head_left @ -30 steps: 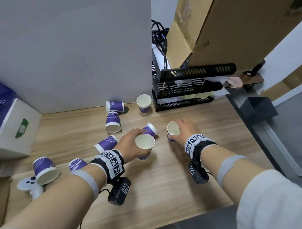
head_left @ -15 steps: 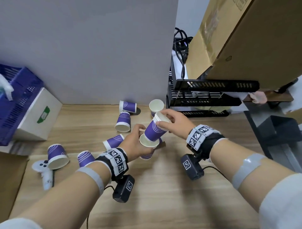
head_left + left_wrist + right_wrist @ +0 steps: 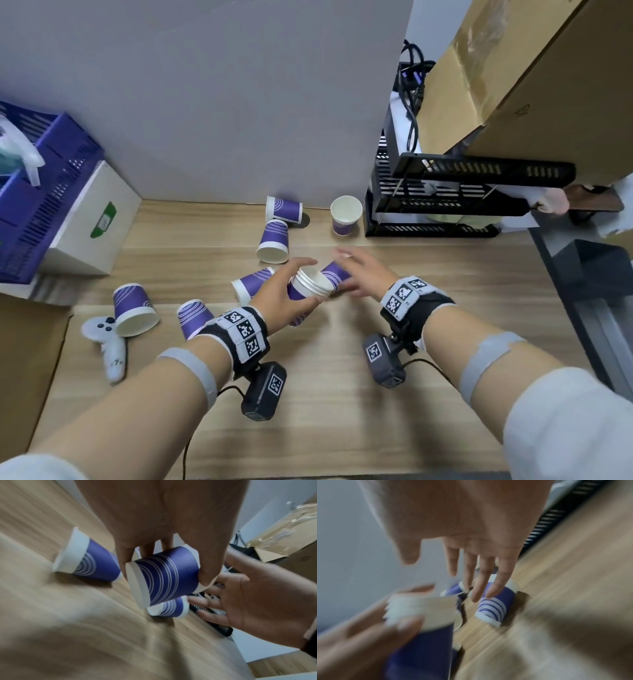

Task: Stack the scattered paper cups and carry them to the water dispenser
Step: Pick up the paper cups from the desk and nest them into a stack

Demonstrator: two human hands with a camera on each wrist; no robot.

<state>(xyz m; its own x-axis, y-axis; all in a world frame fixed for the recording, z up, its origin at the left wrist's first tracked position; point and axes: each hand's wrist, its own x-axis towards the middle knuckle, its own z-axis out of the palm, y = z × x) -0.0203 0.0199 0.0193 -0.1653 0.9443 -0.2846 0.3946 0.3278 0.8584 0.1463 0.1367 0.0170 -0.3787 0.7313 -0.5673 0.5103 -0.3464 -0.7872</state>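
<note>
My left hand (image 3: 301, 286) grips a small stack of nested purple paper cups (image 3: 313, 286), rims up and tilted right; the stack (image 3: 164, 574) fills the left wrist view. My right hand (image 3: 356, 274) is open, fingers spread, just right of the stack and over a purple cup lying on its side (image 3: 339, 272). In the blurred right wrist view its fingertips (image 3: 481, 585) reach that cup (image 3: 496, 601); contact cannot be told. Loose cups lie on the wooden table (image 3: 342, 394): several on their sides (image 3: 284, 209) (image 3: 273, 241) (image 3: 251, 284), one upright (image 3: 346, 214), two at the left (image 3: 135, 308) (image 3: 193, 318).
A white game controller (image 3: 109, 342) lies by the left cups. A white box (image 3: 92, 222) and blue crate (image 3: 37, 192) stand at the left, a black tray rack (image 3: 445, 202) at the back right, cardboard (image 3: 513, 85) above it. The table ends at the right (image 3: 548, 274).
The right hand set its cup into the stack in my left hand, let go, and now reaches open over the lying cup. The head view has swung left.
</note>
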